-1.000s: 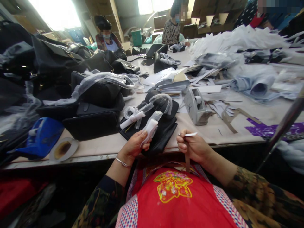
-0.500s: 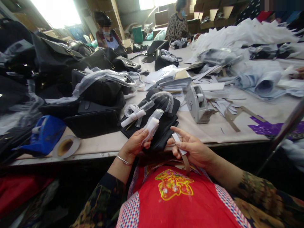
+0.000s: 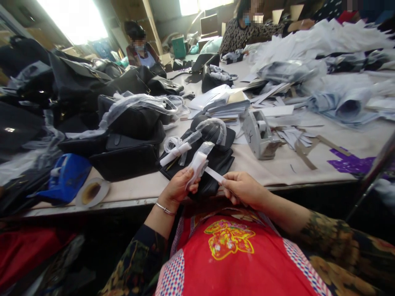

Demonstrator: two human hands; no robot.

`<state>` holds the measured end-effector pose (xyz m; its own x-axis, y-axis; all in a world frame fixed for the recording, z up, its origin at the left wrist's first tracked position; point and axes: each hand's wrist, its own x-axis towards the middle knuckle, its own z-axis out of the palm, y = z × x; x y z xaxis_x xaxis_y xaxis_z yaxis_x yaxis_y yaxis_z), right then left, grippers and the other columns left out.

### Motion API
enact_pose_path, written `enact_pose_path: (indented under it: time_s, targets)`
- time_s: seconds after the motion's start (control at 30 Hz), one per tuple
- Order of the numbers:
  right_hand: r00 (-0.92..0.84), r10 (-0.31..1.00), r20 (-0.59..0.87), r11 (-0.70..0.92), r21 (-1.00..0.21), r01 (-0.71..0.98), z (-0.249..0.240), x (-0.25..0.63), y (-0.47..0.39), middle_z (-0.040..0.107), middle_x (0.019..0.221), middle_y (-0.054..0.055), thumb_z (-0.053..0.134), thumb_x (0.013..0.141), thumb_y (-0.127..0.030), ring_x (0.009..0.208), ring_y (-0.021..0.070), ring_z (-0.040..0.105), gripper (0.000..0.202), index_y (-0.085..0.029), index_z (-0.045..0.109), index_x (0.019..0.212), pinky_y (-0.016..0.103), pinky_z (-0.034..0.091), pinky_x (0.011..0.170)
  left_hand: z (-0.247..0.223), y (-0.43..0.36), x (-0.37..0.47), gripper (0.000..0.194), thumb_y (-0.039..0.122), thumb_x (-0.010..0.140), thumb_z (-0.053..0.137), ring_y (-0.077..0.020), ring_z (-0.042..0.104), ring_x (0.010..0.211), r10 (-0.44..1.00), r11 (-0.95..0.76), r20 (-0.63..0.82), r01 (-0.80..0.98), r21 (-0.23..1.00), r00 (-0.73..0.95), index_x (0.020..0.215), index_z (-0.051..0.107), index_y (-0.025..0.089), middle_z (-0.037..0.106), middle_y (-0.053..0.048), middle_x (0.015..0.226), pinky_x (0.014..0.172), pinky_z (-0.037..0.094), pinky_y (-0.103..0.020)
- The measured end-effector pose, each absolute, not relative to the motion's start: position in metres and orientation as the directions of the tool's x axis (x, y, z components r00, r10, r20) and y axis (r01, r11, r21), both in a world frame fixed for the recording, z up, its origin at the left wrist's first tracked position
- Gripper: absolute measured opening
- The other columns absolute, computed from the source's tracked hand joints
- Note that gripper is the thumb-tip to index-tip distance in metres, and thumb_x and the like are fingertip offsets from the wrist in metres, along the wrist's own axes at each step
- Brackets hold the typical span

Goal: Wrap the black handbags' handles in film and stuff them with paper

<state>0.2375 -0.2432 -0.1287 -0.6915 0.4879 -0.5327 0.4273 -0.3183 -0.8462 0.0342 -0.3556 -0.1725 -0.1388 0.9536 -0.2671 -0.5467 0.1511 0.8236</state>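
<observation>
My left hand is closed round a white foam-wrapped bundle with clear plastic at its top. Pinched in my right hand is a narrow white paper strip, its far end pointing left and meeting the bundle's lower right side; whether it goes inside, I cannot tell. Beneath both hands a black bag lies on the table, its curved handle covered in clear wrap. A second white wrapped roll rests on the bag's left part.
At left, a blue tape dispenser and tape roll sit before piled black bags. A grey tape dispenser stands right of the bag, paper stacks behind. Two co-workers are across the table; a metal pole slants at right.
My right hand has turned over and brought the strip left to the bundle, from an upright hold apart from it. My left hand keeps its grip. One co-worker's arm now reaches right.
</observation>
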Motion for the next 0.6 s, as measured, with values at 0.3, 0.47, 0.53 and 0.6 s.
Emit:
enact_pose_path:
  time_s: [0.3, 0.47, 0.53, 0.6]
  targets:
    - [-0.711, 0.439, -0.549, -0.396, -0.829, 0.395, -0.134, 0.202, -0.233, 0.051, 0.044, -0.007, 0.061, 0.081, -0.021, 0.029, 0.0048, 0.035, 0.009, -0.018, 0.058, 0.073, 0.016, 0.02, 0.028, -0.171, -0.357, 0.041, 0.05, 0.053, 0.081, 0.075, -0.0043, 0.043, 0.046, 0.955, 0.128, -0.238, -0.481, 0.868, -0.176, 0.108, 0.06, 0.013, 0.054, 0.002, 0.071, 0.042, 0.033, -0.018]
    - [-0.761, 0.308, -0.571, -0.544, -0.762, 0.352, -0.143, 0.187, -0.222, 0.047, 0.049, -0.009, 0.065, 0.076, -0.022, 0.032, 0.0034, 0.031, 0.011, -0.019, 0.055, 0.079, 0.015, 0.021, 0.033, -0.171, -0.357, 0.045, 0.047, 0.058, 0.083, 0.071, -0.0044, 0.042, 0.044, 0.957, 0.134, -0.213, -0.351, 0.927, -0.196, 0.097, 0.059, 0.015, 0.051, 0.004, 0.068, 0.042, 0.034, -0.019]
    - [-0.775, 0.256, -0.577, -0.547, -0.748, 0.376, -0.144, 0.182, -0.219, 0.044, 0.051, -0.01, 0.062, 0.073, -0.023, 0.034, 0.0028, 0.028, 0.011, -0.019, 0.053, 0.078, 0.015, 0.022, 0.035, -0.169, -0.357, 0.046, 0.047, 0.06, 0.084, 0.069, -0.0049, 0.042, 0.043, 0.964, 0.123, -0.18, -0.271, 0.955, -0.198, 0.094, 0.058, 0.015, 0.049, 0.006, 0.064, 0.041, 0.033, -0.019]
    - [-0.775, 0.228, -0.589, -0.499, -0.755, 0.427, -0.146, 0.178, -0.217, 0.041, 0.051, -0.009, 0.061, 0.07, -0.025, 0.035, 0.0024, 0.027, 0.011, -0.018, 0.052, 0.074, 0.015, 0.021, 0.036, -0.167, -0.358, 0.047, 0.048, 0.063, 0.084, 0.066, -0.0058, 0.042, 0.042, 0.969, 0.113, -0.152, -0.195, 0.974, -0.196, 0.091, 0.058, 0.016, 0.048, 0.006, 0.06, 0.041, 0.033, -0.019]
